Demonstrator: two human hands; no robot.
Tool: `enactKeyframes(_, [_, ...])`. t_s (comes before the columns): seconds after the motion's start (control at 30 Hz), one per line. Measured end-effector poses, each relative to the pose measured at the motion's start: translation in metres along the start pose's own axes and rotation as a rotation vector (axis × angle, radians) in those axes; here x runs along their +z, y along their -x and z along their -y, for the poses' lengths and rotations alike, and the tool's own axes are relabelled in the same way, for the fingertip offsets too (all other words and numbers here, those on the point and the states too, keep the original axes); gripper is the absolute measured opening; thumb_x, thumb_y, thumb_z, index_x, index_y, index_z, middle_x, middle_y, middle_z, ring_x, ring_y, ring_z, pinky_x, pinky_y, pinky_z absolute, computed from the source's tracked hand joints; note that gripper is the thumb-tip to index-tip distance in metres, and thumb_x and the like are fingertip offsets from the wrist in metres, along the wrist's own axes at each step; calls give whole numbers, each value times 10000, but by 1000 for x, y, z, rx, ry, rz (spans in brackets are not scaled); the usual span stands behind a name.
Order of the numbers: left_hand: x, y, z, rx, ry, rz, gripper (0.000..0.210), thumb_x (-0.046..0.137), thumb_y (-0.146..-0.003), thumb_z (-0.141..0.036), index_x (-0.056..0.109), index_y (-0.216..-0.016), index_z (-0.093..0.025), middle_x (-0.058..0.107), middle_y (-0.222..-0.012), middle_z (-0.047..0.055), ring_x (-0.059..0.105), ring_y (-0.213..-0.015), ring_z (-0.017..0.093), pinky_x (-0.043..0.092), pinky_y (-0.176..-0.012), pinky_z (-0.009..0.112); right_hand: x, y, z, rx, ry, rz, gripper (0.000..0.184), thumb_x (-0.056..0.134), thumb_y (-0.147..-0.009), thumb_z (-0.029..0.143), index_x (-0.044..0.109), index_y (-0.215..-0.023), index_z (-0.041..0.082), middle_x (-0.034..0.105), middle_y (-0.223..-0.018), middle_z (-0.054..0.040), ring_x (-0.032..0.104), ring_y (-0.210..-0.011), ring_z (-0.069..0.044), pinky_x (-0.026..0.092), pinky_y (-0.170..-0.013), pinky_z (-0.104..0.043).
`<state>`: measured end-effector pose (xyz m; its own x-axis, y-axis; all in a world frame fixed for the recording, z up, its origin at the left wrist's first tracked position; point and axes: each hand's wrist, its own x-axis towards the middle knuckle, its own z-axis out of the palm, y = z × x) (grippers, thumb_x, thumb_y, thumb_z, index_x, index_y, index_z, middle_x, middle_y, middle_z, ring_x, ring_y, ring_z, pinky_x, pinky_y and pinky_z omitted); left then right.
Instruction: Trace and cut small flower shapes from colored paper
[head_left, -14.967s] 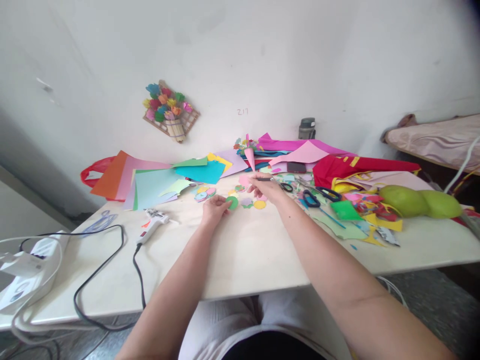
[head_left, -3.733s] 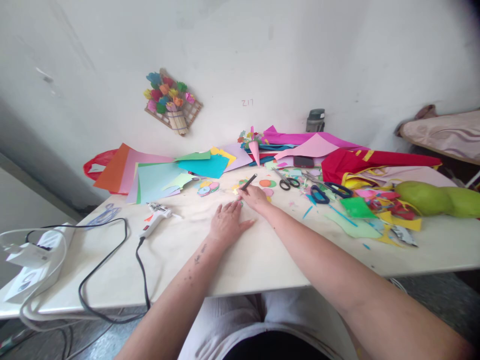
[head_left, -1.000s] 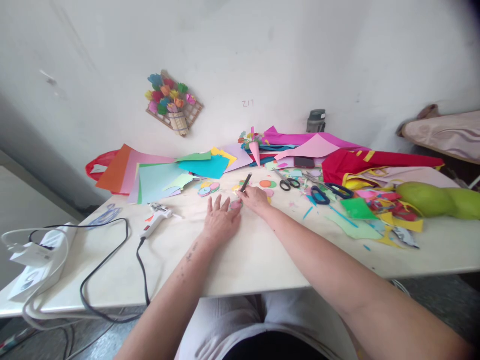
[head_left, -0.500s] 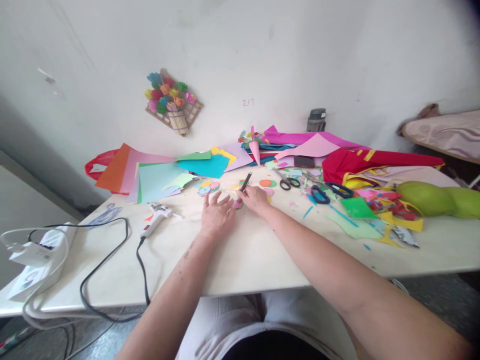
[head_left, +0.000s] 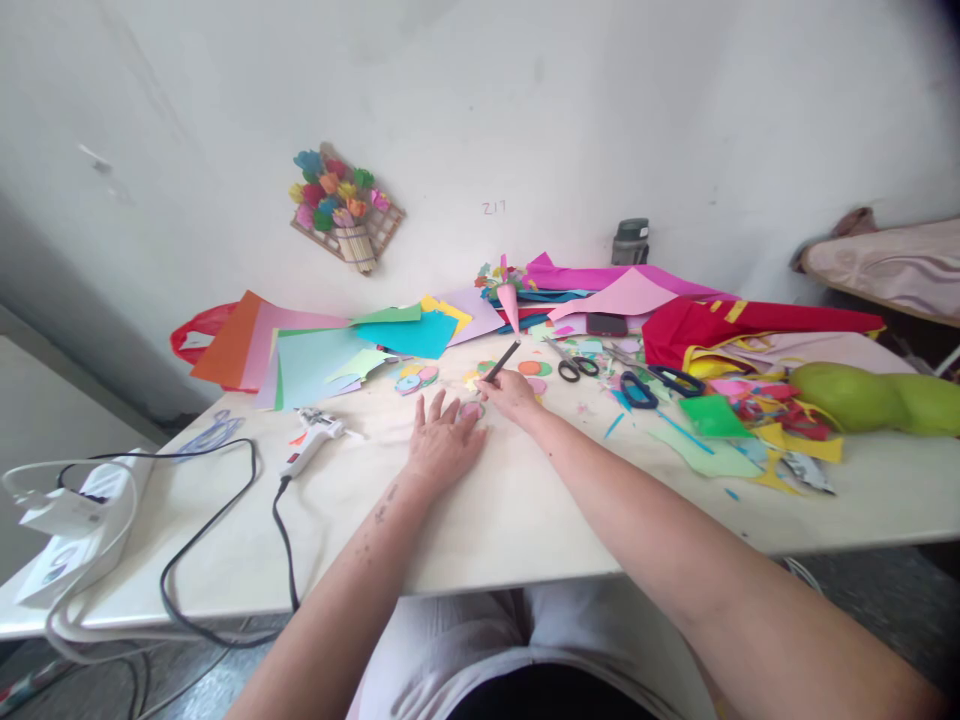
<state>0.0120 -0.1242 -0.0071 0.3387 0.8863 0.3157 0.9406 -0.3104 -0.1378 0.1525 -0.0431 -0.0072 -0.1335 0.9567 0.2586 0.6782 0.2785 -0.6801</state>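
Note:
A slim dark pen (head_left: 502, 362) is pinched in my right hand (head_left: 514, 396), its upper end leaning to the right. Below the fingers lies a pink paper disc (head_left: 472, 410), and a small pale yellow paper piece (head_left: 472, 383) sits by the pen's lower end. My left hand (head_left: 444, 436) rests palm down on the table with its fingers spread, the thumb side touching or close to the pink disc. More coloured paper discs (head_left: 417, 379) lie beyond the left fingertips. An orange disc (head_left: 529, 368) is in a group behind my right hand.
A white glue gun (head_left: 311, 447) with a black cord lies left, near a white power strip (head_left: 86, 535). Coloured paper sheets (head_left: 315, 355) spread along the back. Black scissors (head_left: 577, 369), blue-handled scissors (head_left: 639, 390) and paper scraps (head_left: 750, 420) cover the right side. A pink paper cone (head_left: 508, 300) is near the wall.
My left hand has flattened and shifted slightly right toward the pink disc. The pen in my right hand now tilts further to the right.

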Motion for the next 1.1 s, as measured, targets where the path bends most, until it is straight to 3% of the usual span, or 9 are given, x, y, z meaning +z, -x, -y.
enactKeyframes(0.2, [-1, 1, -2, -15, 10, 6, 395, 339, -859, -444, 536, -1174, -311, 466, -1322, 28, 277, -1284, 296, 110, -1047, 573, -2, 2, 3, 11, -27, 4, 233, 507, -786, 325, 665, -909, 205, 694, -818, -30, 614, -847, -162, 436, -751, -243])
enactKeyframes(0.4, [-7, 1, -5, 47, 38, -7, 370, 332, -869, -377, 537, -1160, -275, 576, -1186, 10, 344, -1230, 271, 105, -1068, 537, -1, 1, 2, 11, -28, 23, 249, 496, -793, 357, 675, -891, 215, 693, -808, -28, 615, -845, -167, 440, -759, -251])
enactKeyframes(0.7, [-5, -2, -7, 60, 24, -12, 360, 332, -868, -367, 556, -1121, -244, 611, -1120, 28, 433, -1131, 242, 163, -1052, 487, 0, 0, 0, -11, 4, 56, 273, 464, -814, 377, 667, -883, 208, 691, -820, -31, 612, -856, -168, 438, -753, -253])
enactKeyframes(0.93, [-11, -1, -10, 51, 20, 27, 367, 342, -858, -381, 552, -1110, -218, 633, -1052, 60, 490, -1010, 238, 313, -918, 423, 5, -3, -4, -78, 14, 69, 273, 473, -813, 373, 661, -893, 191, 691, -844, -38, 616, -844, -162, 435, -742, -235])
enactKeyframes(1.1, [-11, -1, -11, 40, 4, 22, 361, 347, -853, -385, 554, -1099, -222, 626, -1060, 56, 484, -993, 241, 344, -849, 395, 6, -4, -4, -90, 26, 92, 279, 467, -820, 379, 663, -891, 193, 691, -844, -33, 616, -837, -157, 432, -750, -235])
